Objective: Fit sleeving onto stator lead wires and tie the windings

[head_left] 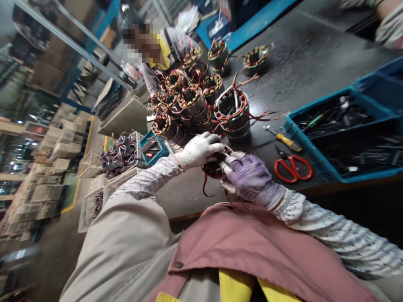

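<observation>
A motor stator point(213, 168) with reddish-brown wire leads sits at the front of the dark workbench, close to my body. From its left side my left hand point(201, 150), in a white glove, curls its fingers over the rim. On the right, my right hand point(253, 178), in a purple glove with pale fingertips, closes on the same stator's edge and leads. Both hands hide much of its top. Just behind stands a larger stator point(234, 119) with a white tube and long leads spread to the right.
Several stators point(190, 98) stand grouped at the back left. Red-handled scissors point(292, 168) and a yellow-handled screwdriver point(288, 141) lie right, beside a blue bin point(349, 178) of dark parts. A co-worker point(171, 46) is across the bench; another person's gloved hand point(390, 31) shows top right.
</observation>
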Demonstrator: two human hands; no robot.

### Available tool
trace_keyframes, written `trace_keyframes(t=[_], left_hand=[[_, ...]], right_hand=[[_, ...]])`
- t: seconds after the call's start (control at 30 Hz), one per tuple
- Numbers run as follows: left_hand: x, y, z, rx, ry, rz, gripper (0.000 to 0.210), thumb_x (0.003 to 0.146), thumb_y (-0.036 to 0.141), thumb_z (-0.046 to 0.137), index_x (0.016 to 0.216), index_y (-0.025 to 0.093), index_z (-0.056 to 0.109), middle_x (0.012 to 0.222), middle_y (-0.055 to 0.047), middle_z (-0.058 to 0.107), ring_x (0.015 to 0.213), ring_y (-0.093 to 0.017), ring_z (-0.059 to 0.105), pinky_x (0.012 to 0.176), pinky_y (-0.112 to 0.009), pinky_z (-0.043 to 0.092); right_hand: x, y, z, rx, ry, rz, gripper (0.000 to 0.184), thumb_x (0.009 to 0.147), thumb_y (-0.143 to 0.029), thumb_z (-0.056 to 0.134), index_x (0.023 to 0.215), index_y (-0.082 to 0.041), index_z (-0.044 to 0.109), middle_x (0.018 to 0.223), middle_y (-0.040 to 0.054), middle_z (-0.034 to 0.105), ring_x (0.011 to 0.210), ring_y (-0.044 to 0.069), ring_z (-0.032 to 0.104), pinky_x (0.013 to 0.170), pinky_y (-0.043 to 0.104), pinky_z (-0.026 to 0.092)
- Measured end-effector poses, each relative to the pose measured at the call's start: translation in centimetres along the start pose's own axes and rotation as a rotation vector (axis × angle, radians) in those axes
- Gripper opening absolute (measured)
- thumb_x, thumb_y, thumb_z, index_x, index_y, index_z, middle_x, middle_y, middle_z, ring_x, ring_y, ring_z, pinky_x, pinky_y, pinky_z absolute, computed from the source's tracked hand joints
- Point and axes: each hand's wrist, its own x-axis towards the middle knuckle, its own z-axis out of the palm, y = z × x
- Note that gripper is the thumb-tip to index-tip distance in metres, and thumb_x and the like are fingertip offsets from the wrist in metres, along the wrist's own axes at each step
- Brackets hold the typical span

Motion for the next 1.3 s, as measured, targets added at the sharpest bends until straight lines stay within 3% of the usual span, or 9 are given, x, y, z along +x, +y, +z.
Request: trace_keyframes(t=[0.2, 0.4, 0.6, 0.77, 0.87, 0.93, 1.03, 1.2, 1.3], left_hand=[[0.0, 2.6, 3.3, 0.038, 0.117, -0.3, 0.031, 0.079, 0.04, 0.066, 0.104, 0.023, 0.07, 0.123, -0.012, 0.058, 0.112, -0.03, 0.05, 0.091, -0.047, 0.045], [0.5, 1.9, 0.4, 0.14, -0.124, -0.222, 0.029, 0.091, 0.034, 0.053, 0.111, 0.021, 0.068, 0.118, -0.014, 0.06, 0.097, -0.027, 0.062, 0.074, -0.038, 0.051], [1.1, 2.9, -1.7, 0.232, -0.281, -0.263, 0.031, 0.092, 0.017, 0.042, 0.105, 0.014, 0.07, 0.087, -0.015, 0.068, 0.081, -0.027, 0.068, 0.066, -0.037, 0.049], [0.9, 3.1, -3.0, -0.349, -0.301, -0.279, 0.022, 0.084, 0.035, 0.064, 0.082, 0.015, 0.074, 0.068, -0.004, 0.066, 0.064, -0.015, 0.063, 0.063, -0.028, 0.049], [-2.0, 3.2, -3.4, -0.635, -0.133, -0.203, 0.027, 0.091, 0.038, 0.057, 0.09, 0.016, 0.073, 0.079, -0.004, 0.07, 0.068, -0.013, 0.063, 0.068, -0.027, 0.052], [-4.0, 3.6, -2.5, -0.647, 0.007, -0.147, 0.026, 0.091, 0.037, 0.056, 0.09, 0.018, 0.073, 0.101, -0.009, 0.071, 0.089, -0.017, 0.066, 0.082, -0.034, 0.054], [-4.7, 5.0, 0.8, -0.377, -0.042, -0.111, 0.015, 0.082, 0.032, 0.068, 0.088, 0.02, 0.074, 0.133, -0.012, 0.06, 0.124, -0.029, 0.054, 0.106, -0.047, 0.044], [-1.0, 6.2, 5.8, -0.231, -0.241, -0.09, 0.026, 0.084, 0.028, 0.063, 0.103, 0.015, 0.073, 0.107, -0.017, 0.069, 0.099, -0.029, 0.066, 0.082, -0.039, 0.055], [-0.4, 4.8, 5.8, -0.3, -0.171, -0.016, 0.028, 0.085, 0.039, 0.063, 0.103, 0.02, 0.075, 0.1, -0.013, 0.07, 0.082, -0.025, 0.068, 0.066, -0.034, 0.053]], right_hand=[[-0.2, -0.1, 0.1, 0.07, 0.05, 0.004, 0.05, 0.083, -0.038, 0.069, 0.124, -0.011, 0.065, 0.125, 0.0173, 0.065, 0.115, 0.032, 0.054, 0.092, 0.044, 0.039], [0.0, 0.5, -0.6, 0.091, -0.008, -0.029, 0.049, 0.083, -0.041, 0.069, 0.12, -0.01, 0.067, 0.122, 0.0188, 0.066, 0.112, 0.032, 0.055, 0.091, 0.045, 0.038], [0.2, 0.4, -0.4, 0.09, -0.012, -0.027, 0.05, 0.084, -0.039, 0.067, 0.123, -0.008, 0.066, 0.123, 0.0201, 0.064, 0.113, 0.034, 0.054, 0.09, 0.046, 0.039], [0.4, 0.6, -0.1, 0.116, -0.021, 0.016, 0.041, 0.086, -0.034, 0.062, 0.118, -0.009, 0.068, 0.12, 0.0194, 0.066, 0.11, 0.034, 0.056, 0.085, 0.045, 0.042], [-1.4, 2.0, -0.6, 0.256, 0.085, 0.011, 0.044, 0.087, -0.038, 0.062, 0.122, -0.012, 0.066, 0.124, 0.0182, 0.065, 0.117, 0.034, 0.056, 0.092, 0.047, 0.045], [-2.5, 3.3, -0.4, 0.404, 0.259, 0.074, 0.051, 0.09, -0.042, 0.058, 0.134, -0.015, 0.057, 0.132, 0.0172, 0.061, 0.126, 0.032, 0.052, 0.101, 0.048, 0.044], [-0.9, 4.2, 0.9, 0.687, 0.424, 0.273, 0.045, 0.101, -0.036, 0.037, 0.14, -0.017, 0.05, 0.132, 0.0145, 0.062, 0.123, 0.024, 0.058, 0.101, 0.042, 0.049], [8.4, 2.3, 2.5, 0.785, -0.086, 0.229, 0.034, 0.099, -0.036, 0.043, 0.113, -0.02, 0.069, 0.111, 0.0072, 0.073, 0.105, 0.021, 0.068, 0.093, 0.035, 0.054], [9.7, 2.3, 1.1, 1.085, 0.067, 0.404, 0.035, 0.097, -0.041, 0.046, 0.106, -0.018, 0.071, 0.1, 0.0061, 0.075, 0.095, 0.02, 0.071, 0.093, 0.039, 0.055]])
